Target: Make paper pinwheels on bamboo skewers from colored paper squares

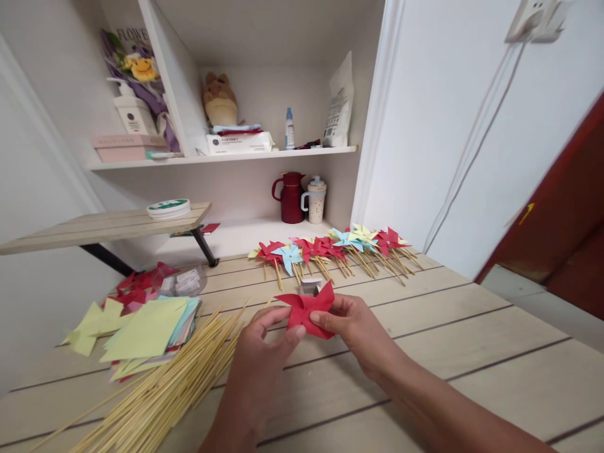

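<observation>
Fingers (315, 318) of both hands pinch one red paper pinwheel head (306, 313), its folded points sharp and matte, held just above the pale planked wooden bench (472, 327). Left hand (264, 352) grips its lower left edge, right hand (353, 324) its right side, thumbs on top. Thin bamboo skewers (174, 384) lie in a loose heap at the left, too many to count, beside flat yellow paper squares (146, 330). Finished pinwheels (330, 248) on sticks, red, blue and yellow, lie in a row behind.

White walls surround a pale wooden table (472, 327); behind it a white shelf (226, 156), right of it a dark red door (566, 214).
</observation>
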`<state>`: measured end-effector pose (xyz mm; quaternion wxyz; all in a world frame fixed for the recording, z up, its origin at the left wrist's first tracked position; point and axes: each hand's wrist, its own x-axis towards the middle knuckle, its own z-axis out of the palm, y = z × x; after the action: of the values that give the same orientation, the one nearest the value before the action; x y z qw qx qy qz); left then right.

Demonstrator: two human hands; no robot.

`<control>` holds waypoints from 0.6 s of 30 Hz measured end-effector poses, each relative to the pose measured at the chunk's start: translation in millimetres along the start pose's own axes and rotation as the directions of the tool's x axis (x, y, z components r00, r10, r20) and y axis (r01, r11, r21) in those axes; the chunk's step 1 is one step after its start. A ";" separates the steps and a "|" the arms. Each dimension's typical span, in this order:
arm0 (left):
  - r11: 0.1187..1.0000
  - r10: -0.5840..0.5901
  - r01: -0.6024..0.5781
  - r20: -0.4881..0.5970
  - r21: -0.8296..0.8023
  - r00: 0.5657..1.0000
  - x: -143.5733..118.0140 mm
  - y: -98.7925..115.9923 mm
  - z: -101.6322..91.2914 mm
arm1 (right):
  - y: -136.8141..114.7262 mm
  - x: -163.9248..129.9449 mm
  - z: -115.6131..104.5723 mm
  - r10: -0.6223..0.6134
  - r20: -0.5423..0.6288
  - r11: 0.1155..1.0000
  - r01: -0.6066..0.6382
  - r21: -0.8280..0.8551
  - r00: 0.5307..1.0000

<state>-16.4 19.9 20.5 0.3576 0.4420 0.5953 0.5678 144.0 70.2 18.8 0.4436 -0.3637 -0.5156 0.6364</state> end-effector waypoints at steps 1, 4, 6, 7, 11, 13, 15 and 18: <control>1.000 -0.006 0.006 -0.017 0.007 1.000 -0.6 1.9 -1.0 | -0.2 -1.2 0.6 -0.005 0.008 1.000 0.005 -0.019 1.000; 0.999 -0.018 0.019 -0.017 0.030 1.000 -2.4 5.8 -3.7 | -0.7 -4.6 2.3 -0.035 0.034 0.994 0.039 -0.100 0.999; 0.998 -0.019 0.018 0.016 0.053 1.000 -3.1 7.0 -5.3 | -1.0 -5.7 2.8 -0.060 0.045 0.987 0.066 -0.145 0.997; 0.997 -0.018 0.015 0.033 0.069 0.999 -3.3 7.2 -6.0 | -1.2 -5.8 2.9 -0.067 0.047 0.984 0.074 -0.159 0.997; 0.990 0.008 -0.015 0.053 0.139 0.999 -2.6 6.2 -6.1 | -2.6 -5.8 2.8 -0.075 0.051 0.978 0.083 -0.192 0.996; 0.986 0.028 -0.034 0.036 0.161 0.999 -2.4 5.0 -4.8 | -3.3 -6.7 3.1 -0.081 0.060 0.975 0.092 -0.201 0.995; 0.982 0.052 -0.053 0.010 0.183 0.999 -2.8 4.1 -3.2 | -3.9 -8.0 3.9 -0.082 0.068 0.974 0.094 -0.205 0.994; 0.975 0.079 -0.072 -0.023 0.209 0.997 -4.0 4.2 -1.8 | -4.7 -9.6 5.3 -0.068 0.079 0.977 0.082 -0.198 0.995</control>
<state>-16.1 15.4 24.6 0.2782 0.4904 0.6397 0.5224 143.3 59.8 24.5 0.4093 -0.3639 -0.6064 0.5765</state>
